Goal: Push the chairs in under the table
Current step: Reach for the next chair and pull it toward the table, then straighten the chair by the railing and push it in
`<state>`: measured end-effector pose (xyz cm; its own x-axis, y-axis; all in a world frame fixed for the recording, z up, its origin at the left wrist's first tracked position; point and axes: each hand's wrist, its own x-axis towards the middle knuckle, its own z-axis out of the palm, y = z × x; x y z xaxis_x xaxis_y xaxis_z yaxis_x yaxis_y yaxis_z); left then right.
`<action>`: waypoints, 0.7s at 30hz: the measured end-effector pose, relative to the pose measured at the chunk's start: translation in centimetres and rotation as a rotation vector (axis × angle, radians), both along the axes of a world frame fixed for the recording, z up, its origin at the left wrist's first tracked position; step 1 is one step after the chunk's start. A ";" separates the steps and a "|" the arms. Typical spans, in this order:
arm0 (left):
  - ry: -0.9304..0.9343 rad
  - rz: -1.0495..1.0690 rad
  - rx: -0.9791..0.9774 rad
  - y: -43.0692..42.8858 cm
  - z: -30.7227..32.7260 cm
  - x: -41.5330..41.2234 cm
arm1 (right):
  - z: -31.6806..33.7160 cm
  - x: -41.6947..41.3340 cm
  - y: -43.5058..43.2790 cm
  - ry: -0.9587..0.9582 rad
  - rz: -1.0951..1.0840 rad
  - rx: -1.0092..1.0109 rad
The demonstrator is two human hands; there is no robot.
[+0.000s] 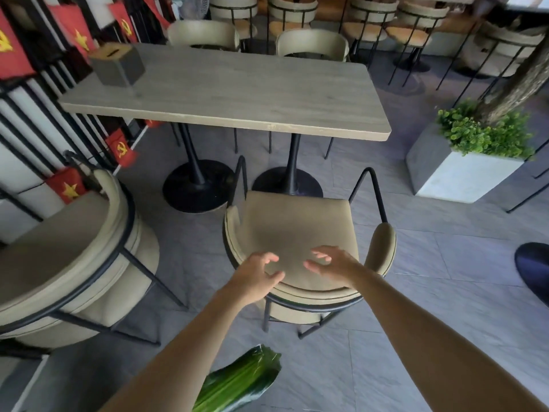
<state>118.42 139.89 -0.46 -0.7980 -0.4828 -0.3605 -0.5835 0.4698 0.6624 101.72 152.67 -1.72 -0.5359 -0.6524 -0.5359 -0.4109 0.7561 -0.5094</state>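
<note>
A beige cushioned chair [291,230] with a black metal frame stands pulled out in front of the long wooden table [237,93], its seat facing the table. My left hand [255,278] and my right hand [332,263] hover just above the chair's curved backrest, fingers spread, holding nothing. A second beige chair [68,257] stands pulled out at the left, turned at an angle. Two more chairs [205,34] sit tucked in at the table's far side.
A grey tissue box [117,65] stands on the table's left end. A railing with red flags [68,188] runs along the left. A white planter with a green plant [457,171] stands at the right. A green leafy bundle [237,382] lies on the tiled floor near me.
</note>
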 end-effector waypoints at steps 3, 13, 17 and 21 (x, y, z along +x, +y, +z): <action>0.013 0.084 -0.081 -3.2 2.1 2.2 | 1.7 3.2 -4.1 -0.010 -0.066 -0.107; -0.055 0.425 -0.212 -18.0 4.2 14.6 | 5.1 16.8 -20.6 0.086 0.160 -0.182; -0.223 0.476 -0.171 -23.6 2.4 22.1 | 4.1 23.2 -27.9 0.092 0.334 -0.133; -0.382 0.434 -0.151 -27.0 -0.9 27.2 | 1.6 28.9 -33.7 0.143 0.500 -0.132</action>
